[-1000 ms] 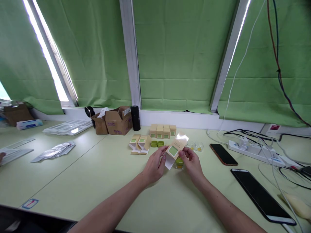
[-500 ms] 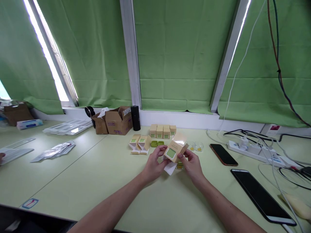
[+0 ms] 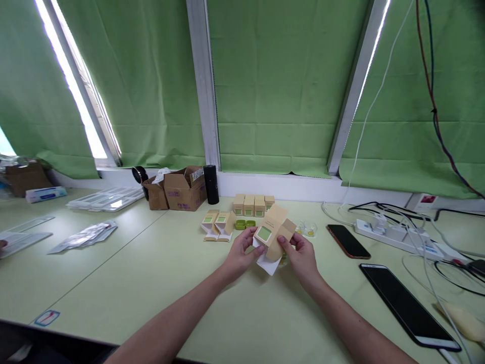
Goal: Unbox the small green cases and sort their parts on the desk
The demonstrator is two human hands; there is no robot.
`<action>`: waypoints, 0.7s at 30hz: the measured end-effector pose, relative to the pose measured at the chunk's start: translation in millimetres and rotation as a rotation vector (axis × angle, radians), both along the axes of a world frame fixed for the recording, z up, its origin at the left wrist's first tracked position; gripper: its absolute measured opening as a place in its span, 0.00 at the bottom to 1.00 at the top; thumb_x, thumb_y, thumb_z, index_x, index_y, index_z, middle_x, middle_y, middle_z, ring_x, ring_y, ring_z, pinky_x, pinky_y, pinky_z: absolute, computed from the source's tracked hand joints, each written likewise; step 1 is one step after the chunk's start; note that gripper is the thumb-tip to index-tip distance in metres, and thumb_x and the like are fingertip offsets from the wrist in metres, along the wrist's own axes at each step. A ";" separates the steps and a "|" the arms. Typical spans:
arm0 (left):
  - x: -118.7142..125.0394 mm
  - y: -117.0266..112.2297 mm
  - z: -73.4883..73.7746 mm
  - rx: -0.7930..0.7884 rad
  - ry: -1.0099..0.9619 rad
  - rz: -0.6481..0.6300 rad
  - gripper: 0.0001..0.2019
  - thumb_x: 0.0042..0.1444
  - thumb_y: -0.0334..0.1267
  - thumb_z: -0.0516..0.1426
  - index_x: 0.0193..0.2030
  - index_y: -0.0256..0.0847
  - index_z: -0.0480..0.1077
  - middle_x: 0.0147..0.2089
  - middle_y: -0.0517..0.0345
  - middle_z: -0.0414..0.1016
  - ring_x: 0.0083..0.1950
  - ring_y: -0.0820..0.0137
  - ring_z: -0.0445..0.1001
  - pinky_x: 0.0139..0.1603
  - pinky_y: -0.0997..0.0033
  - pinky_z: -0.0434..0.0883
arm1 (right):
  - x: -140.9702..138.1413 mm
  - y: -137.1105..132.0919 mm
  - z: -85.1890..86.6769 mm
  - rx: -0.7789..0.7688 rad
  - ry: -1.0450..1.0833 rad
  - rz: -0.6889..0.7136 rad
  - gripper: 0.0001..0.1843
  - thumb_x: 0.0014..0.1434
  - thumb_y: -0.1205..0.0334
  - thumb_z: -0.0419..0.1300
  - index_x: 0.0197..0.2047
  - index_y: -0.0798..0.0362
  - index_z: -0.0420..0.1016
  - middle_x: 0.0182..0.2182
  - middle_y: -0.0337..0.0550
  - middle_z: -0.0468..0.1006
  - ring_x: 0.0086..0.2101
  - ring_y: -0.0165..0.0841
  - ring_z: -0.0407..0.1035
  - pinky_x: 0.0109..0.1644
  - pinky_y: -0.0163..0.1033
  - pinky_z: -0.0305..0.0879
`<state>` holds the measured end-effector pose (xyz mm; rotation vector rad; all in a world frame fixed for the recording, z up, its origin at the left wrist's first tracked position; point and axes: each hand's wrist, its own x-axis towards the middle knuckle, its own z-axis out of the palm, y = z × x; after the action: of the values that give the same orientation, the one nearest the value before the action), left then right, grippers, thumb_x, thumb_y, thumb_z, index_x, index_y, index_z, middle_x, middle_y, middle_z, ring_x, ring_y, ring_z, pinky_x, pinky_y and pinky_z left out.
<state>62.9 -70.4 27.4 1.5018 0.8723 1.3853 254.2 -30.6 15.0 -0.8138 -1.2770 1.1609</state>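
Between my hands, above the table, is a kraft-coloured cardboard box (image 3: 273, 231) with a green window panel and its flaps spread. My left hand (image 3: 242, 251) grips its left side, thumb on the front. My right hand (image 3: 301, 255) pinches its right edge. A white flap hangs from the lower end, and a clear lens case beneath it is mostly hidden. Behind my hands are a small green case (image 3: 245, 224), two opened kraft boxes (image 3: 219, 225) and a row of several closed kraft boxes (image 3: 249, 205). Clear round cases with yellow spots (image 3: 306, 229) lie to the right.
To the right lie a phone (image 3: 348, 241), a larger phone (image 3: 409, 306), a power strip (image 3: 397, 237) and tangled cables. Brown cartons (image 3: 185, 189) and a black cylinder (image 3: 211, 184) stand at the back. Foil packets (image 3: 85, 236) and plastic trays (image 3: 106, 198) lie left, near another person's fingers (image 3: 3, 243).
The kraft box has been turned and tilted in my hands. Its side flap now spreads out to the right, and its clear, shiny top end now shows as plain card.
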 end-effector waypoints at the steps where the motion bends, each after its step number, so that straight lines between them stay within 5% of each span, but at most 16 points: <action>1: -0.7 1.4 -0.8 -0.007 -0.024 -0.013 0.24 0.56 0.47 0.69 0.56 0.43 0.72 0.55 0.48 0.79 0.57 0.56 0.77 0.57 0.59 0.73 | 0.2 -0.1 0.2 -0.003 0.000 -0.008 0.32 0.52 0.35 0.71 0.49 0.53 0.82 0.48 0.54 0.85 0.45 0.48 0.80 0.47 0.50 0.78; 15: -1.2 4.2 2.5 -0.142 -0.184 -0.193 0.27 0.49 0.44 0.74 0.54 0.40 0.73 0.48 0.50 0.83 0.46 0.62 0.81 0.50 0.64 0.74 | 0.6 3.8 -2.9 0.032 0.017 -0.033 0.30 0.52 0.38 0.72 0.48 0.53 0.82 0.45 0.53 0.86 0.41 0.47 0.79 0.43 0.49 0.77; 21: 3.1 3.5 8.4 -0.101 -0.088 -0.102 0.22 0.57 0.52 0.68 0.50 0.39 0.73 0.46 0.48 0.82 0.47 0.60 0.81 0.50 0.63 0.75 | 1.4 2.8 -3.8 0.028 -0.017 -0.036 0.27 0.53 0.39 0.71 0.47 0.52 0.82 0.44 0.52 0.85 0.41 0.46 0.78 0.44 0.49 0.77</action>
<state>65.9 -67.0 35.8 1.3793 0.7883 1.3045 255.6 -27.8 11.3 -0.8243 -1.2849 1.1074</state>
